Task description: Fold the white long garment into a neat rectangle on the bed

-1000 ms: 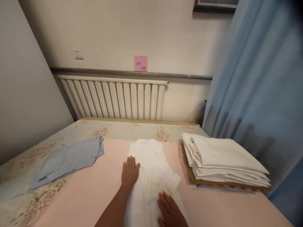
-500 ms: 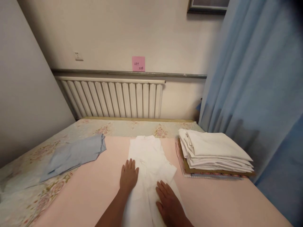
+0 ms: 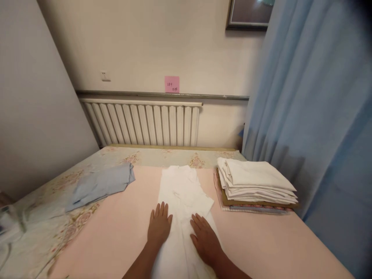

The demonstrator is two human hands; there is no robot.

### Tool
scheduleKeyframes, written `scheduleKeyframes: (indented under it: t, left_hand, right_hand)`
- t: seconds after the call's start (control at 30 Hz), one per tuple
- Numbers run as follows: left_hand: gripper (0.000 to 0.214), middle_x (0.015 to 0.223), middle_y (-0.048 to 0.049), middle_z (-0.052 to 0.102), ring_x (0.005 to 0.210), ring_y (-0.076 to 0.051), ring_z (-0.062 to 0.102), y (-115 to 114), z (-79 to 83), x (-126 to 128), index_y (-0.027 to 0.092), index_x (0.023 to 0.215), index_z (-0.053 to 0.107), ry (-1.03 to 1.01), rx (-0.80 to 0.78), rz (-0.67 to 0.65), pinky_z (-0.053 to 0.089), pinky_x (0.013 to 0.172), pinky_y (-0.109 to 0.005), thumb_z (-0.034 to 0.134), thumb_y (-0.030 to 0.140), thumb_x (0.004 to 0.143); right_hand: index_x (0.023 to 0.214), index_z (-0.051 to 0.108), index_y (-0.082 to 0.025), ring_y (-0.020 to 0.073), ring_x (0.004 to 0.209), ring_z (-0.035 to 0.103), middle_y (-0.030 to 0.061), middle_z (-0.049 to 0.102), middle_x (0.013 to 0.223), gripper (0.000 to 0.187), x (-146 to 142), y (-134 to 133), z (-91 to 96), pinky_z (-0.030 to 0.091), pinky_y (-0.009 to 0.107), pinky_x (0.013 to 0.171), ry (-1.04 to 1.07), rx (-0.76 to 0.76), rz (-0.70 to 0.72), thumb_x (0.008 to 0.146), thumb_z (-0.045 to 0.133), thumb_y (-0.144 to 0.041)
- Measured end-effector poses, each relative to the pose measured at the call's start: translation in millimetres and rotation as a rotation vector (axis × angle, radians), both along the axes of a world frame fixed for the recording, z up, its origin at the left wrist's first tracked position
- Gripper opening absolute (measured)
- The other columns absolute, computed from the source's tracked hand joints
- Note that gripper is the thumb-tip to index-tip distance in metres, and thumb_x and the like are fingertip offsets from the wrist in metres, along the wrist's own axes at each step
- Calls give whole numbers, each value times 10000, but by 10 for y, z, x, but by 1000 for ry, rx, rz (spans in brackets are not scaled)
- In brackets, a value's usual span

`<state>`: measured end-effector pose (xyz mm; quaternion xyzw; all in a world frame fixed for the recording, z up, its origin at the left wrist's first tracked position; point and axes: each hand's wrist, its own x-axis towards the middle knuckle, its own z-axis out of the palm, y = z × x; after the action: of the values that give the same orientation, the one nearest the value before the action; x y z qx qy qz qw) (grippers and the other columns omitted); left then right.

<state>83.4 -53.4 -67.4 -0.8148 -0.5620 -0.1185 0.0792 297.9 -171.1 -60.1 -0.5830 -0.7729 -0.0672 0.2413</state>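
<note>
A white garment (image 3: 182, 193) lies folded into a long narrow strip on the pink sheet (image 3: 122, 228) of a bed. My left hand (image 3: 159, 226) rests flat on the garment's left edge, fingers stretched out. Flat on its right side lies my right hand (image 3: 204, 238), fingers also spread. Both hands hold nothing. They lie side by side near the garment's middle.
A stack of folded white cloths (image 3: 255, 182) sits on a board at the right. A light blue garment (image 3: 100, 185) lies at the left on the flowered mattress. A radiator (image 3: 142, 122) lines the far wall; a blue curtain (image 3: 314, 108) hangs at right.
My right hand has slid up the garment, level with the left hand. The view has shifted, and the garment and stack sit smaller and farther off.
</note>
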Motion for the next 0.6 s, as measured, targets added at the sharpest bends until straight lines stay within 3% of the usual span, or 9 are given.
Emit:
scheduleKeyframes:
  t: [0.6]
  left_hand:
    - [539, 1496, -84, 366, 1406, -264, 264, -484, 6, -109, 203, 1425, 378, -20, -9, -35, 232, 1123, -498, 285, 413, 937]
  right_hand:
    - [1333, 492, -161, 236, 1358, 351, 91, 474, 1412, 455, 13, -18, -71, 342, 439, 1107, -22, 63, 30, 880, 464, -185]
